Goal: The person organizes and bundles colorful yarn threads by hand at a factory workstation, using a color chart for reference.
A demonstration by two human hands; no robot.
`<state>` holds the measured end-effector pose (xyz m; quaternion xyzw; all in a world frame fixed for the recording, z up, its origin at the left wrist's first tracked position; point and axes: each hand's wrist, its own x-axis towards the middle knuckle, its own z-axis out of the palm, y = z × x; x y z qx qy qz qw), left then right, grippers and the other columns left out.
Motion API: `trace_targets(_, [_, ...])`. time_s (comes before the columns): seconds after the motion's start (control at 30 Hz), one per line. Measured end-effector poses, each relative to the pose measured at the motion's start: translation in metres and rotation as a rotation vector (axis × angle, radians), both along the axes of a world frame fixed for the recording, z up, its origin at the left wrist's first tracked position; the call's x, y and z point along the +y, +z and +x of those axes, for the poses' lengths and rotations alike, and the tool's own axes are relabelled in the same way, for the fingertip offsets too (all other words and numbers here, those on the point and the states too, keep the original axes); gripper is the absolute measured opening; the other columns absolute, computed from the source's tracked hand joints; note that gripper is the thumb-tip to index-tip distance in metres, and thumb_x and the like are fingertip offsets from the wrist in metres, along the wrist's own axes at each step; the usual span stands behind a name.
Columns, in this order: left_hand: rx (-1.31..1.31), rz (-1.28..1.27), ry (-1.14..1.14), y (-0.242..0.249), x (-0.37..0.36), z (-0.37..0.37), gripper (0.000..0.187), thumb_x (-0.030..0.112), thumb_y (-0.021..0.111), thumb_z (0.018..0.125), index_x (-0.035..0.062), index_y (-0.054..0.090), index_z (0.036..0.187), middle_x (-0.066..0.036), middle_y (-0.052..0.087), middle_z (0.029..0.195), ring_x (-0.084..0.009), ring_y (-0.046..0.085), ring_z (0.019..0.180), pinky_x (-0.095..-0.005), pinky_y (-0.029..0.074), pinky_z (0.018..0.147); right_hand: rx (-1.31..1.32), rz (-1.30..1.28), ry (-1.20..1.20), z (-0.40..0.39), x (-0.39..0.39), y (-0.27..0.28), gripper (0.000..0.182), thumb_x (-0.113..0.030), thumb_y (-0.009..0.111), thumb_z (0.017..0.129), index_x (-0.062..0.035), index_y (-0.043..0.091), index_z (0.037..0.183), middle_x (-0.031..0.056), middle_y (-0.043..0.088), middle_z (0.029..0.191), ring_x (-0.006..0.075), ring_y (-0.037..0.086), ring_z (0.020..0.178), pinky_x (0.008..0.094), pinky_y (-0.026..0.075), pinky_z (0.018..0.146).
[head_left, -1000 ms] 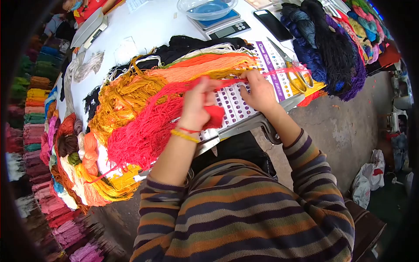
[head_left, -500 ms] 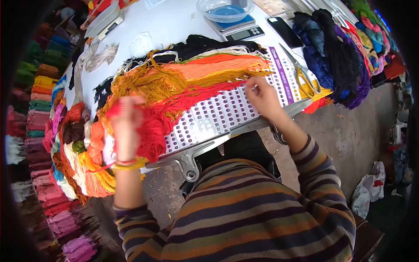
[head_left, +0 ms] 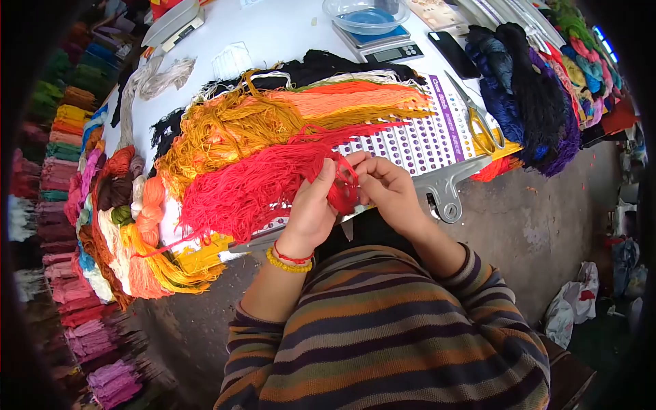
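My left hand (head_left: 311, 209) is closed around a small bunch of red embroidery thread (head_left: 344, 194) at the near edge of the table. Close beside it, my right hand (head_left: 391, 191) pinches strands of the same red thread, its fingertips almost meeting the left ones. A larger loose heap of red thread (head_left: 236, 186) spreads to the left of my hands. Under the threads lie white cards with rows of punched holes (head_left: 410, 143), one with a purple "Cross Stitch" strip (head_left: 445, 113). Mustard thread (head_left: 239, 126), orange thread (head_left: 355, 91) and black thread (head_left: 328, 65) lie in bands behind.
Scissors (head_left: 482, 126) with yellow handles lie right of the cards, near a black phone (head_left: 454, 55). A digital scale (head_left: 386, 51) bears a clear plastic bowl (head_left: 365, 27). Dark skeins (head_left: 526, 89) hang at the right edge; coloured skeins (head_left: 152, 215) at the left.
My left hand has moved right from the far-left end of the red thread to meet my right hand, which has drawn down and left. The red heap now lies spread out.
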<state>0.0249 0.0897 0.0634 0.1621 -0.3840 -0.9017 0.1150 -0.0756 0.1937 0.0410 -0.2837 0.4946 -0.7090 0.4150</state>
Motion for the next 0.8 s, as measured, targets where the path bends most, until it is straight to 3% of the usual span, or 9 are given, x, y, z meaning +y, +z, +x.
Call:
trace_targets(0.13, [0.02,0.019,-0.011,-0.004,0.002,0.004,0.052,0.038,0.035,0.094,-0.0048,0.042,0.124,-0.011,0.054,0.114,-0.0168,0.055,0.094,-0.0289,0.044,0.079,-0.038,-0.006,0.029,0.002,0.0,-0.002,0.009,-0.006,0.051,0.086,-0.002,0.055,0.092,-0.0024,0.054,0.075,0.0026,0.046,0.06,0.017,0.037,0.055])
trace_targets(0.33, [-0.053,-0.311,0.105,-0.009,0.009,0.003,0.034,0.02,0.043,0.093,-0.0035,0.051,0.116,-0.01,0.056,0.112,-0.0151,0.053,0.101,-0.0293,0.042,0.087,-0.009,0.016,0.005,0.011,-0.002,-0.007,0.008,-0.004,0.05,0.087,0.0005,0.055,0.091,-0.003,0.054,0.078,0.0008,0.047,0.064,0.0157,0.038,0.056])
trace_targets(0.4, [-0.061,-0.309,0.177,-0.01,0.008,0.003,0.026,0.013,0.048,0.09,-0.0039,0.056,0.108,-0.01,0.059,0.106,-0.0141,0.056,0.096,-0.028,0.044,0.085,-0.04,-0.003,0.0,0.012,-0.002,-0.006,0.008,-0.005,0.051,0.087,0.0007,0.055,0.092,-0.0034,0.054,0.079,0.0004,0.047,0.066,0.016,0.039,0.057])
trace_targets(0.53, [-0.072,-0.321,0.232,-0.015,0.007,0.004,0.024,0.013,0.049,0.09,-0.0037,0.059,0.103,-0.009,0.061,0.1,-0.0135,0.057,0.09,-0.0272,0.045,0.081,-0.06,-0.015,0.005,0.01,-0.001,-0.009,0.007,-0.005,0.051,0.087,0.0003,0.055,0.09,-0.0033,0.055,0.083,0.0004,0.047,0.067,0.0164,0.039,0.058])
trace_targets(0.6, [-0.092,-0.29,0.259,-0.015,0.006,0.005,0.022,0.015,0.05,0.09,-0.0025,0.06,0.098,-0.004,0.061,0.089,-0.009,0.056,0.081,-0.0227,0.044,0.073,-0.063,-0.014,-0.019,0.011,-0.001,-0.007,0.008,-0.01,0.052,0.088,-0.0026,0.055,0.087,-0.003,0.054,0.076,0.0027,0.045,0.059,0.017,0.037,0.054])
trace_targets(0.7, [-0.112,-0.32,0.267,-0.01,0.002,0.005,0.02,0.014,0.05,0.09,-0.0023,0.061,0.096,-0.004,0.061,0.087,-0.0091,0.055,0.08,-0.0231,0.044,0.072,-0.025,0.032,0.036,0.009,0.0,-0.014,0.007,-0.006,0.051,0.087,-0.0004,0.054,0.085,-0.003,0.055,0.087,0.0005,0.044,0.066,0.0167,0.037,0.057])
trace_targets(0.8, [-0.083,-0.32,0.289,-0.007,0.004,0.003,0.02,0.014,0.05,0.09,-0.0021,0.061,0.096,-0.004,0.061,0.088,-0.0093,0.055,0.08,-0.0235,0.044,0.072,-0.026,0.014,0.022,0.012,-0.002,-0.009,0.006,-0.006,0.052,0.087,-0.0007,0.054,0.085,-0.0043,0.053,0.079,0.0003,0.042,0.063,0.0164,0.036,0.056])
